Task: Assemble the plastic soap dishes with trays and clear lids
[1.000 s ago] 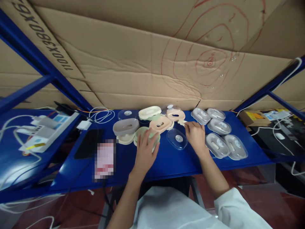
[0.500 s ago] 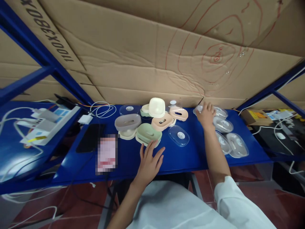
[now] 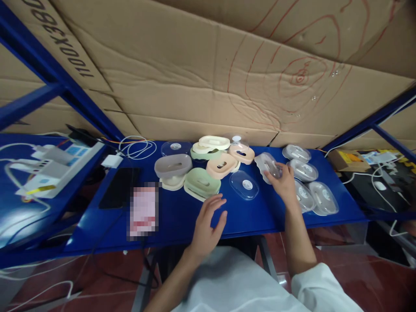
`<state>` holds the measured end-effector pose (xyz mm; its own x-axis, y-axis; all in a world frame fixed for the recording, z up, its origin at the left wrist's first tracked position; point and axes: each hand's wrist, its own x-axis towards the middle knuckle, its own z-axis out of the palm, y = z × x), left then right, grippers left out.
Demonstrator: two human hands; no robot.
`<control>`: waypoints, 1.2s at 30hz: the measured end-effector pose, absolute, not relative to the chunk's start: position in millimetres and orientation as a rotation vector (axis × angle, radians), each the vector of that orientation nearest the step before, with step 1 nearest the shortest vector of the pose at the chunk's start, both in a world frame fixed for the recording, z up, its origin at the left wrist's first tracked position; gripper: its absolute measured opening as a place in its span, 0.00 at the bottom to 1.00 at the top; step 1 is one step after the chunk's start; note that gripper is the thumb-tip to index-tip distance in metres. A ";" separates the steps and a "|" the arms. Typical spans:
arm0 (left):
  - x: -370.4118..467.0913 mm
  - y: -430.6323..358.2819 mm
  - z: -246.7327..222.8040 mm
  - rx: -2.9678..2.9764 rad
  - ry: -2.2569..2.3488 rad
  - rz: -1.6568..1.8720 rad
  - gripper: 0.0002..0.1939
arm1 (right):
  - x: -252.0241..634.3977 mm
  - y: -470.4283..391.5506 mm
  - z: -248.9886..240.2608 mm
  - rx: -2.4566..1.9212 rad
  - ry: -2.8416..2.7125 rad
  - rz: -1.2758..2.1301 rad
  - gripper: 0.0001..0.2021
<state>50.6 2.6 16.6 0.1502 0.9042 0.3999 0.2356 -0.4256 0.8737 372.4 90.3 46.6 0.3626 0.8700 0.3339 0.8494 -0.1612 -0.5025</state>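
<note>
My right hand (image 3: 286, 185) grips the edge of a grey soap dish with a clear lid (image 3: 267, 167), tilted over the blue table. Near the front edge my left hand (image 3: 208, 223) hovers, fingers apart and empty. Just beyond its fingertips lies a green soap dish (image 3: 202, 181). Behind that are a peach soap dish (image 3: 222, 166), a second peach dish (image 3: 242, 153) and a cream one (image 3: 214, 141). A grey dish (image 3: 173, 165) rests on a cream part at the left. Between my hands lies a clear oval lid (image 3: 244, 185) with a round white sticker.
Several lidded dishes (image 3: 323, 198) sit on the right of the blue table (image 3: 250, 216). A black phone-like slab (image 3: 118, 188), a blurred pink item (image 3: 143, 212) and a white power strip (image 3: 61, 167) with cables are at left. A cardboard wall (image 3: 182, 82) stands behind.
My right hand has drawn the grey lidded dish from the back toward me. The cream dish at the back, tilted up before, now lies flatter. My left hand has moved off the green dish.
</note>
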 end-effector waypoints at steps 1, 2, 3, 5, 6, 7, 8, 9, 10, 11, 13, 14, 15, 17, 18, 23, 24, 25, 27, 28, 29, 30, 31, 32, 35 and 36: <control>58.3 2.7 18.5 1.612 1.027 1.293 0.20 | 365.7 76.4 48.6 -1.936 -1.464 0.074 0.32; 66.7 4.1 20.0 1.463 0.951 1.264 0.25 | 357.1 62.3 51.8 -1.867 -1.457 0.123 0.32; 75.1 6.9 21.1 1.336 0.867 1.240 0.31 | 347.0 48.8 56.3 -1.792 -1.477 0.196 0.31; 88.8 15.7 22.2 1.149 0.733 1.216 0.45 | 323.8 27.6 68.8 -1.625 -1.621 0.403 0.30; 93.1 20.9 22.4 1.075 0.717 1.236 0.49 | 312.0 21.7 76.2 -1.537 -1.724 0.508 0.29; 95.2 25.9 22.4 1.007 0.733 1.263 0.50 | 301.1 19.9 83.8 -1.454 -1.828 0.599 0.28; 95.2 30.1 22.4 0.947 0.770 1.296 0.50 | 291.3 22.7 90.9 -1.383 -1.911 0.661 0.27; 93.3 33.2 22.4 0.895 0.810 1.328 0.49 | 282.9 30.3 97.3 -1.321 -1.964 0.688 0.25; 90.1 34.9 22.5 0.856 0.842 1.354 0.48 | 276.0 42.5 102.3 -1.262 -1.990 0.674 0.24; 86.2 35.1 22.7 0.832 0.864 1.377 0.47 | 270.4 58.8 105.9 -1.206 -2.001 0.629 0.23; 78.5 32.1 23.4 0.829 0.892 1.426 0.46 | 262.0 99.5 108.9 -1.133 -2.015 0.489 0.23; 75.3 29.8 23.8 0.845 0.912 1.459 0.46 | 258.6 121.0 108.8 -1.133 -2.027 0.415 0.23; 72.8 27.6 24.1 0.873 0.935 1.489 0.45 | 255.6 141.0 108.2 -1.166 -2.045 0.352 0.24; 68.8 25.4 24.2 0.939 0.992 1.532 0.44 | 250.3 169.8 107.7 -1.288 -2.068 0.251 0.24; 66.8 25.9 24.0 0.969 1.023 1.546 0.44 | 248.1 176.4 108.4 -1.329 -2.064 0.217 0.23; 50.6 42.1 25.7 1.033 1.124 1.650 0.45 | 238.2 139.8 120.8 -0.848 -2.272 0.497 0.22; 46.9 46.5 27.1 1.048 1.117 1.665 0.46 | 235.4 127.3 123.0 -0.737 -2.336 0.595 0.22; 43.5 50.7 28.8 1.066 1.102 1.672 0.47 | 232.2 115.9 124.2 -0.676 -2.380 0.668 0.22; 38.2 57.4 32.4 1.099 1.068 1.663 0.47 | 225.8 99.2 123.7 -0.703 -2.385 0.695 0.18; 36.3 59.8 34.0 1.109 1.051 1.653 0.47 | 223.0 93.9 122.2 -0.760 -2.364 0.661 0.17; 34.8 61.3 35.5 1.114 1.035 1.646 0.47 | 220.8 90.1 120.3 -0.817 -2.344 0.612 0.17; 33.7 62.2 36.7 1.115 1.019 1.642 0.46 | 219.0 87.3 118.1 -0.863 -2.330 0.562 0.17; 32.8 62.5 37.8 1.112 1.011 1.644 0.46 | 217.8 85.2 116.0 -0.889 -2.325 0.524 0.17; 32.0 62.5 38.7 1.108 1.010 1.653 0.46 | 216.8 83.4 114.1 -0.894 -2.328 0.509 0.17; 31.0 62.4 41.6 1.113 1.041 1.684 0.46 | 214.5 80.2 109.5 -0.818 -2.332 0.552 0.21; 31.2 62.8 42.9 1.121 1.056 1.699 0.46 | 214.1 80.4 108.2 -0.805 -2.310 0.567 0.21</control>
<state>31.2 62.8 42.9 -0.2637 0.9300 0.2560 -0.1823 -0.3087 0.9335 214.1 80.4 108.2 -0.6219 0.6662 0.4116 0.3998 0.7221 -0.5645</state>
